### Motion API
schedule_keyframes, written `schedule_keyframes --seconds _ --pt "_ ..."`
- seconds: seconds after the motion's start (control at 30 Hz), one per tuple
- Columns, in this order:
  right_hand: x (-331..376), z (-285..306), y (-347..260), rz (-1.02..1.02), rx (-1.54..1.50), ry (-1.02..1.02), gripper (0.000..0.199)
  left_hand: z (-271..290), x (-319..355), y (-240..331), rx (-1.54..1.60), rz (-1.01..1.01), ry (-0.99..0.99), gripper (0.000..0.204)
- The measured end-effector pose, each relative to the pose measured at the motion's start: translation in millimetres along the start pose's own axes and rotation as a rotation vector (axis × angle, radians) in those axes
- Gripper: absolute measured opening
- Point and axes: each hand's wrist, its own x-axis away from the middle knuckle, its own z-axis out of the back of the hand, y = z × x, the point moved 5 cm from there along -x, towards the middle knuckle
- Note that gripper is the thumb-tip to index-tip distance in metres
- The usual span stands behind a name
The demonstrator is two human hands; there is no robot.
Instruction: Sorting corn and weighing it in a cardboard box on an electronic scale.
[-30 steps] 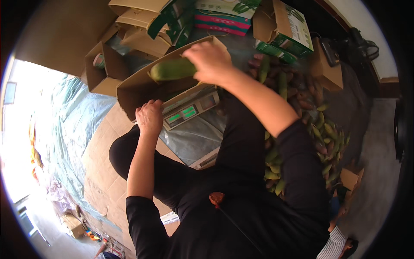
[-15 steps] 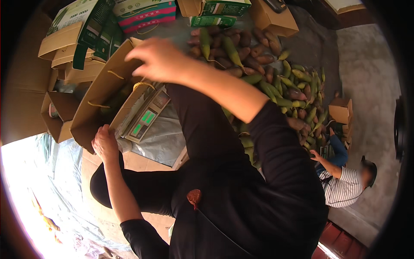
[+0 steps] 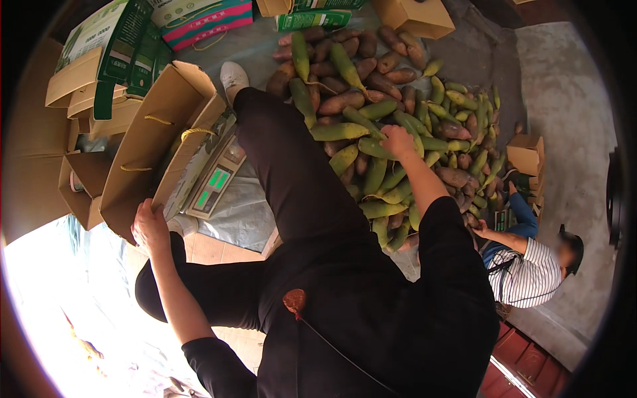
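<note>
My left hand (image 3: 151, 229) pinches the near corner of an open cardboard box (image 3: 142, 142) with yellow rope handles. The tilted box rests on a scale (image 3: 213, 188) with a lit green display; how much is inside is hidden by its walls. Over to the right, my right hand (image 3: 399, 142) is down in a large heap, its fingers curled on a long green radish (image 3: 409, 126). Around it lie more green radishes (image 3: 375, 174) and reddish-brown radishes (image 3: 342, 103), several with thin root tails.
A smaller open carton (image 3: 83, 186) stands left of the box. Green printed cartons (image 3: 99, 53) and a pink-striped box (image 3: 206, 23) are stacked at the far left. A brown carton (image 3: 418, 18) sits behind the heap. Another person (image 3: 524, 268) in a striped shirt works at the right.
My right hand has moved from above the box to the radish heap on the right. My left hand stays on the box corner.
</note>
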Motion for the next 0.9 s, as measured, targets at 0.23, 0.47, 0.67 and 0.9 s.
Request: schedule_keyframes --seconds 0.23,0.47,0.67,0.9 --pt "-4.7 -43.3 -10.2 -0.009 0.218 -0.101 0.051 -1.5 -2.0 -1.8 0.029 0.011 -0.035 0.024" --pt "2.6 -48.2 -32.6 0.019 0.252 -0.195 0.068 7.9 1.7 -0.2 -0.004 0.014 0.029 0.015" --pt "13.0 -55.9 -27.4 0.072 0.408 -0.029 0.066 9.9 0.3 12.4 0.01 0.038 -0.018 0.014" --pt "16.1 -21.3 -28.1 0.018 0.143 -0.048 0.062 11.9 3.6 3.2 0.019 0.046 0.042 0.01"
